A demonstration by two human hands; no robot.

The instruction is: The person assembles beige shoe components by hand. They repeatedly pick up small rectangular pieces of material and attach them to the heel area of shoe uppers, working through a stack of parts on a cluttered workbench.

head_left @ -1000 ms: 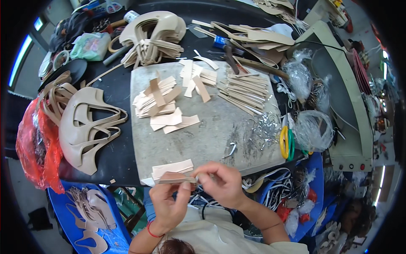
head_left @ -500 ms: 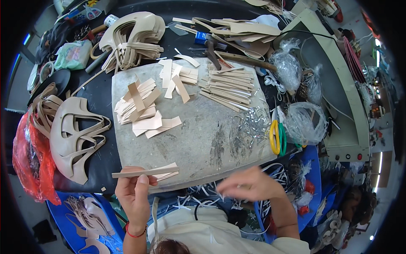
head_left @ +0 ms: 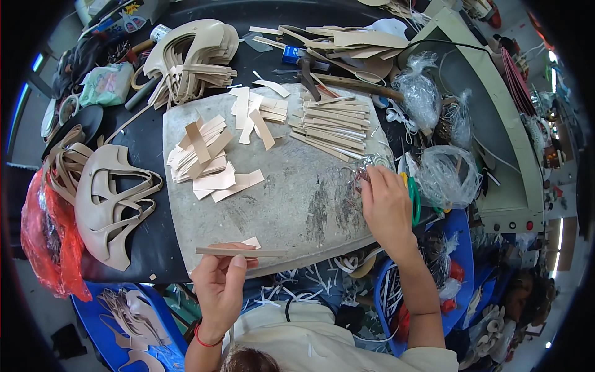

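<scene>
Over the near edge of the grey board [head_left: 279, 201], our left hand [head_left: 217, 288] pinched one beige strip [head_left: 266, 253] between thumb and fingers. Our right hand [head_left: 389, 208] was at the board's right side, fingers bent among small metal pieces [head_left: 373, 160] too jumbled to count; we could not tell whether it grasped any. Three piles of pale strips [head_left: 204, 149] lay on the board, one hammer [head_left: 362, 85] at its far edge.

A black desk [head_left: 163, 239] fills the middle; a bluish light strip [head_left: 18, 115] glows at left, a white light line [head_left: 561, 232] at right, with grey floor [head_left: 38, 301] lower left.
</scene>
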